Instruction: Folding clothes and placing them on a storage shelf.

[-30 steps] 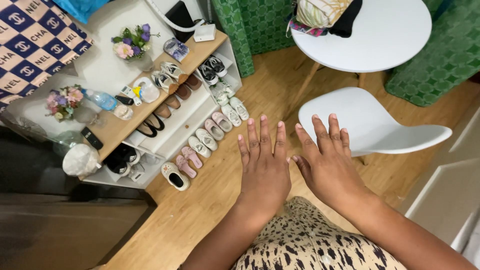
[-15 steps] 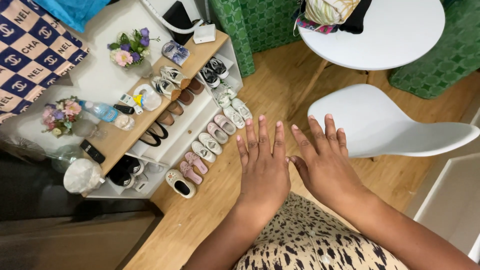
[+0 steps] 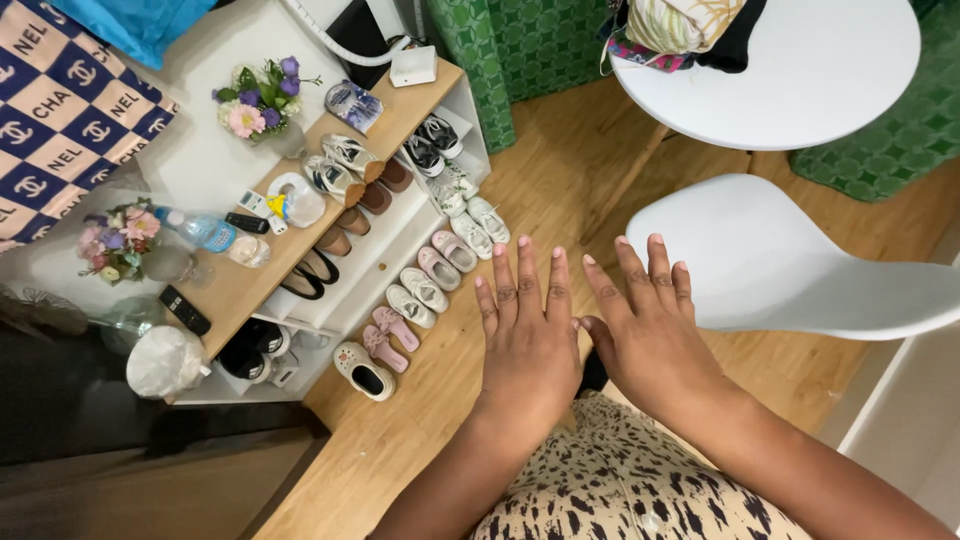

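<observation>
While the camera looks down from the person's head, the left hand [image 3: 528, 340] and the right hand [image 3: 645, 335] are held out flat, palms down and fingers spread, side by side above a wooden floor [image 3: 560, 180]; both are open and hold nothing, and their thumbs meet or nearly meet between them. Below the wrists lies a cream garment with black spots [image 3: 620, 490]. Just beyond the right hand's fingertips stands a white moulded chair [image 3: 790, 260]; further off, at the upper right, is a round white table [image 3: 820, 70] with a bundle of cloth [image 3: 680, 25] at its edge. Nearest the left hand, a row of small pale shoes [image 3: 425, 290] runs along the floor beside a low white shoe rack [image 3: 390, 250]; more shoes sit on its shelves. The rack's wooden top [image 3: 240, 290] carries a plastic water bottle [image 3: 205, 232], two small posies of flowers [image 3: 255, 100], a black remote control [image 3: 185, 310] and a pair of grey trainers [image 3: 340, 165]. A green patterned covering [image 3: 530, 45] hangs behind the rack.
</observation>
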